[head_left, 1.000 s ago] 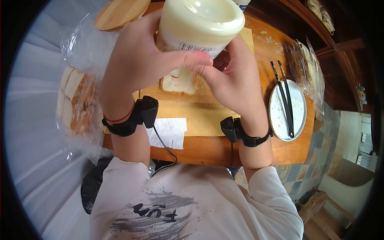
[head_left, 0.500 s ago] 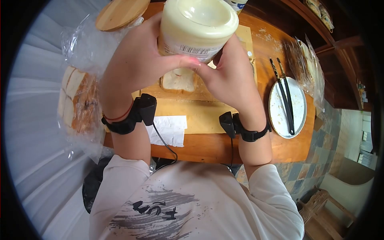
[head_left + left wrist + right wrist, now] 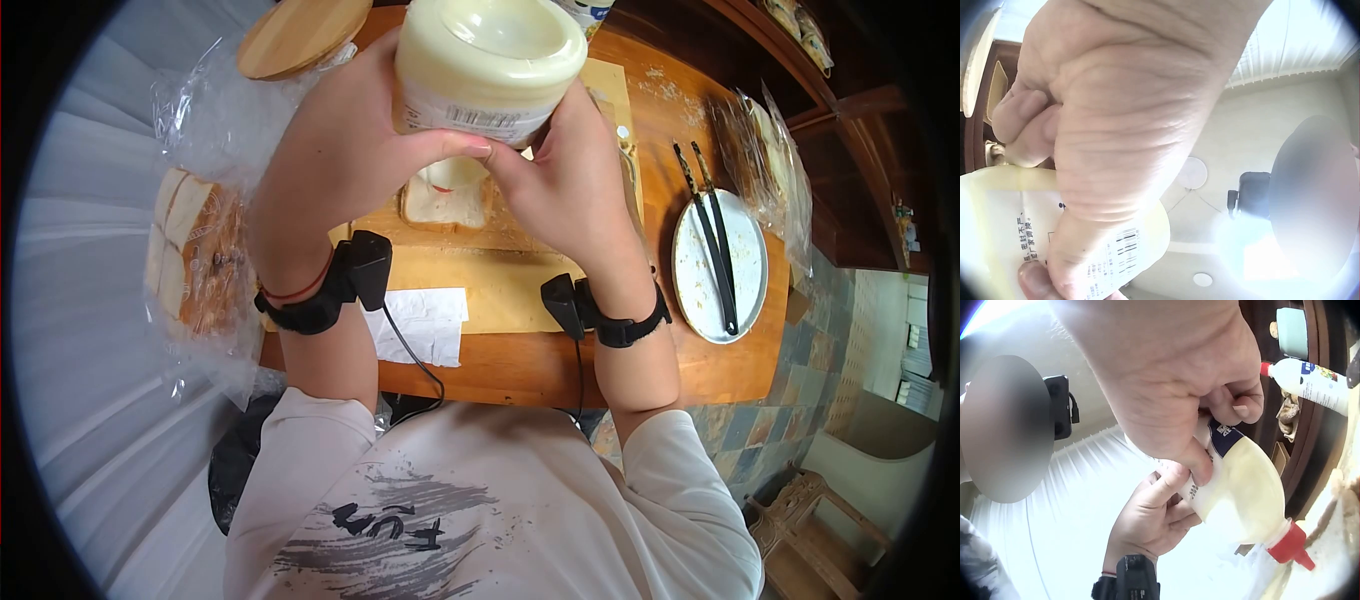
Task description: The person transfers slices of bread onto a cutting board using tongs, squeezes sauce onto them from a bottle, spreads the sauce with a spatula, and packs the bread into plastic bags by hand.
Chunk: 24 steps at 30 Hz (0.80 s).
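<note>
A squeeze bottle (image 3: 490,65) with pale yellow contents is upside down, its base toward the head camera. My left hand (image 3: 335,150) and right hand (image 3: 575,185) grip it from both sides, thumbs meeting across the label. In the right wrist view, its red nozzle cap (image 3: 1289,542) points down, close over the bread. Below my hands a slice of bread (image 3: 445,208) lies on a wooden board (image 3: 400,238), partly hidden. In the left wrist view, my left thumb presses beside the printed barcode (image 3: 1127,247).
Bagged sliced bread (image 3: 195,260) lies at the left, under a round wooden board (image 3: 300,40) farther back. On the right stands a white oval plate (image 3: 700,290) with black tongs (image 3: 722,255) across it. Another bottle (image 3: 590,12) stands at the back. White paper (image 3: 425,325) lies near the front edge.
Both hands keep their hold on the bottle. The bottle and the right hand have shifted slightly left, and more of the bottle behind it shows.
</note>
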Each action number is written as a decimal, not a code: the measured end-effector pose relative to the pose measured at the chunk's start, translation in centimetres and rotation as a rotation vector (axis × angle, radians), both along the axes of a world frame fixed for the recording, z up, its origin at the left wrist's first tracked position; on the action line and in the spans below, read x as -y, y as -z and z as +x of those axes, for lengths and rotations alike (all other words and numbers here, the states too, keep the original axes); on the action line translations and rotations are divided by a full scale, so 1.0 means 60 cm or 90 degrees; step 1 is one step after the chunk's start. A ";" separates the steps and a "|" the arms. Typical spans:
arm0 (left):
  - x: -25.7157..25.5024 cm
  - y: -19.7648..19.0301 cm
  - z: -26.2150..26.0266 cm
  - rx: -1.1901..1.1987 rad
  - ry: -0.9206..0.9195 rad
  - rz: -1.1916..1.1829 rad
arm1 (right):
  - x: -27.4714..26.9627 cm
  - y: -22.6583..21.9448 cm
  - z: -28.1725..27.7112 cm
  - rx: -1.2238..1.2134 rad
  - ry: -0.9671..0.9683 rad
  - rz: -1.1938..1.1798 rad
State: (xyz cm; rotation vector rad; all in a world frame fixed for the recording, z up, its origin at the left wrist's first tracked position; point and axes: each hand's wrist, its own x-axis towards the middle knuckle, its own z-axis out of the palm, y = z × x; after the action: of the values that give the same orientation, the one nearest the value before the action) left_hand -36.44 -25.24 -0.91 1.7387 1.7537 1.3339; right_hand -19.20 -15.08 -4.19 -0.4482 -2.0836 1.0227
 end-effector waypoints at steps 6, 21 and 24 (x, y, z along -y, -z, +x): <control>-0.002 -0.004 -0.001 -0.023 -0.006 0.007 | 0.000 0.000 -0.002 0.010 0.017 0.015; -0.019 0.004 -0.001 -0.020 0.045 0.013 | -0.006 -0.010 0.012 0.062 0.050 0.031; -0.016 -0.001 -0.001 -0.018 0.042 -0.001 | -0.006 -0.013 0.015 0.053 0.036 0.011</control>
State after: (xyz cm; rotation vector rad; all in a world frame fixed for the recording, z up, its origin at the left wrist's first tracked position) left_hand -36.49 -24.29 -0.86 1.8066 1.6971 1.2862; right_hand -18.29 -14.74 -3.39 -0.5468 -2.1397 0.9664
